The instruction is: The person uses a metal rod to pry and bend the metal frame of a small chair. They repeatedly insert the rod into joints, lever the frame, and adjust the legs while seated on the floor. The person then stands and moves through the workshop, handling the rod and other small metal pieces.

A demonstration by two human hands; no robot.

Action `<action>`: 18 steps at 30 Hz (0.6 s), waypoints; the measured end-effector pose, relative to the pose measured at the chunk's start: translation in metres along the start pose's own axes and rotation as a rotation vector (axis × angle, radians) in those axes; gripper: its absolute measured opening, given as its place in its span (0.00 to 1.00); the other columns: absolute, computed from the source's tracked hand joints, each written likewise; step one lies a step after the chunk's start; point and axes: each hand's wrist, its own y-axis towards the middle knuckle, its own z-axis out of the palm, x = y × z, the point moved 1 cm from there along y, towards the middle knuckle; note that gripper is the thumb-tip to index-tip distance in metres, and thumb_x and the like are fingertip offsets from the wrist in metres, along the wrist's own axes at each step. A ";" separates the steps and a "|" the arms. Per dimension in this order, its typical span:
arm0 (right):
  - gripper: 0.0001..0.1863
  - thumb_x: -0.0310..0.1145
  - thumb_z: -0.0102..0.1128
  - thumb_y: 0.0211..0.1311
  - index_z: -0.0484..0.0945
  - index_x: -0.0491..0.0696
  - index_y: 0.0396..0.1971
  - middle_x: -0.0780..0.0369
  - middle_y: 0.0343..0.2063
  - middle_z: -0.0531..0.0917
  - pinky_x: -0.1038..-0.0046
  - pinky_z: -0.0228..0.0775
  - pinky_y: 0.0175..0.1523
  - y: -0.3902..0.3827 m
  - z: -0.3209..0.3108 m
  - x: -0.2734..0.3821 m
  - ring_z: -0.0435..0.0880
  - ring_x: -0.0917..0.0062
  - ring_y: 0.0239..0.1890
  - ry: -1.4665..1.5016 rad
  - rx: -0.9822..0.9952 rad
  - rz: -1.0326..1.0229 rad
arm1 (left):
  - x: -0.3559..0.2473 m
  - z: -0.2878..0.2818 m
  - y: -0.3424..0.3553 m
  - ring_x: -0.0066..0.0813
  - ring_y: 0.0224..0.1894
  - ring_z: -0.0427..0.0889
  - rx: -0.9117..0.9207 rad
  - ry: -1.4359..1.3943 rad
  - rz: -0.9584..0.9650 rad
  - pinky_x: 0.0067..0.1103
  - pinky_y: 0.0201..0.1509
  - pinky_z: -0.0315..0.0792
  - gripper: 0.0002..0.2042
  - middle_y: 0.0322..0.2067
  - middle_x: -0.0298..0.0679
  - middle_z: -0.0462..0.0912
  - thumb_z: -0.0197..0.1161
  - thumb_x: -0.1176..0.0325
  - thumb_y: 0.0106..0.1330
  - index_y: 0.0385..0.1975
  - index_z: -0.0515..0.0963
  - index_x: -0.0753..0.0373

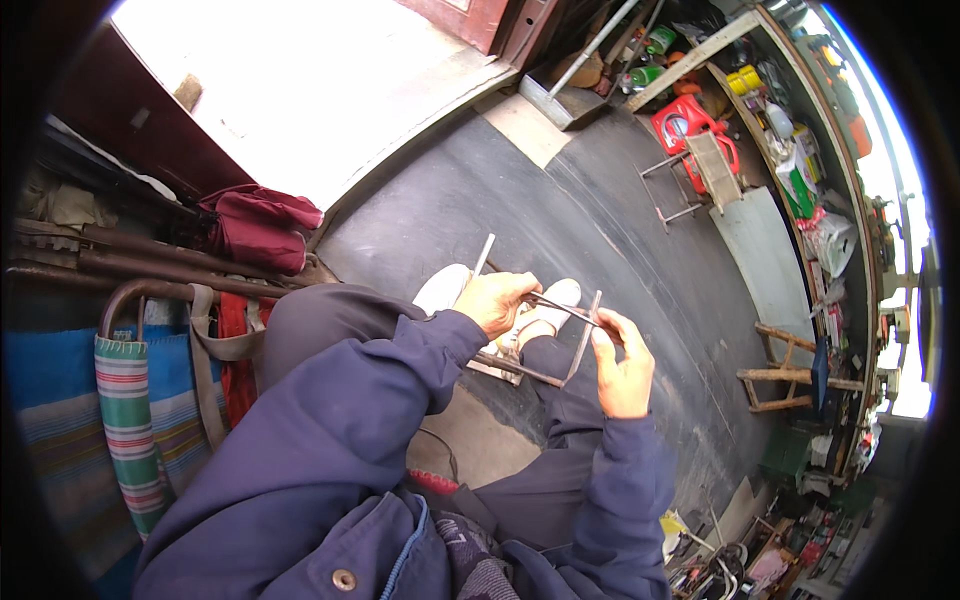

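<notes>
A small metal frame [583,345] of dark rods and pale bars, like the frame of a folding stool, is held over my lower legs. My left hand [492,303] is closed round its left side, with a pale tube end sticking out beyond the knuckles. At the frame's right side, the thumb and fingers of my right hand [625,370] close in a pinch on the dark rod near the upright bar. Below it show my white shoes [565,292]; part of the frame's lower left is hidden by my left hand and sleeve.
A small folding stool [712,170] stands by a red jug [682,122] at the upper right. A wooden stool [785,375] lies before the cluttered shelves. A dustpan [562,100] rests near the doorway. Left of me are a striped-cloth chair [60,370] and a maroon bag [262,225].
</notes>
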 end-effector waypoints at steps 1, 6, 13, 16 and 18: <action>0.14 0.29 0.61 0.70 0.80 0.38 0.50 0.56 0.43 0.87 0.72 0.75 0.56 0.002 0.000 -0.002 0.86 0.73 0.46 -0.082 0.013 -0.048 | -0.005 0.000 -0.001 0.46 0.35 0.86 0.015 -0.049 0.028 0.28 0.39 0.79 0.10 0.31 0.48 0.84 0.58 0.81 0.65 0.42 0.79 0.62; 0.12 0.35 0.55 0.74 0.82 0.43 0.42 0.63 0.20 0.80 0.76 0.70 0.31 -0.021 0.008 -0.013 0.77 0.82 0.22 0.096 0.341 0.277 | -0.021 -0.006 0.007 0.42 0.36 0.86 0.028 -0.180 -0.019 0.28 0.41 0.79 0.07 0.32 0.46 0.84 0.61 0.75 0.67 0.44 0.79 0.61; 0.10 0.33 0.55 0.75 0.83 0.43 0.37 0.69 0.18 0.74 0.80 0.62 0.28 -0.053 -0.003 -0.008 0.69 0.88 0.22 0.213 0.159 0.379 | -0.044 -0.023 0.002 0.27 0.34 0.84 0.076 -0.294 -0.335 0.22 0.43 0.77 0.11 0.33 0.41 0.85 0.59 0.76 0.69 0.49 0.78 0.59; 0.10 0.33 0.55 0.75 0.83 0.43 0.37 0.69 0.18 0.74 0.80 0.61 0.28 -0.059 -0.012 -0.004 0.69 0.88 0.22 0.187 0.170 0.318 | -0.055 -0.023 -0.002 0.21 0.35 0.82 0.216 -0.580 -0.335 0.22 0.43 0.77 0.09 0.33 0.37 0.83 0.57 0.74 0.72 0.49 0.78 0.64; 0.10 0.32 0.56 0.75 0.83 0.43 0.37 0.69 0.19 0.74 0.81 0.61 0.28 -0.062 -0.016 -0.001 0.69 0.88 0.22 0.166 0.166 0.237 | -0.060 -0.024 -0.008 0.21 0.35 0.82 0.287 -0.749 -0.286 0.21 0.44 0.76 0.10 0.34 0.37 0.84 0.54 0.70 0.75 0.45 0.78 0.68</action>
